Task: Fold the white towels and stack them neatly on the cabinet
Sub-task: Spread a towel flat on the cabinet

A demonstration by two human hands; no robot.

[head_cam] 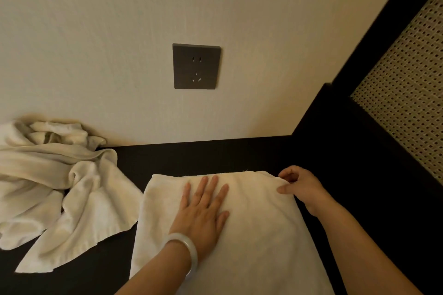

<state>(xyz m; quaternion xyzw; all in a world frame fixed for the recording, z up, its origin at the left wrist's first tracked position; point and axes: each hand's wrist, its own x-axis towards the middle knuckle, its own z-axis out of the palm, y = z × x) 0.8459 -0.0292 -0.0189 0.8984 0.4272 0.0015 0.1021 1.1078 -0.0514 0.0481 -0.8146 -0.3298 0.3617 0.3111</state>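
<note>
Towels (pixel 60 187) are lying crumpled, awaiting folding, on the left of the cabinet (pixel 191 158). Beside them the left hand (pixel 203 208) is pressing flat on one folded towel (pixel 263 235), while the right hand (pixel 302 189) is pinching its far corner. Stacking is barely beginning.

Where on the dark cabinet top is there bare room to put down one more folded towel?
Bare cabinet top runs between the flat towel and the wall, and right of that towel beside the right hand. The left side is crowded with crumpled towels.
</note>
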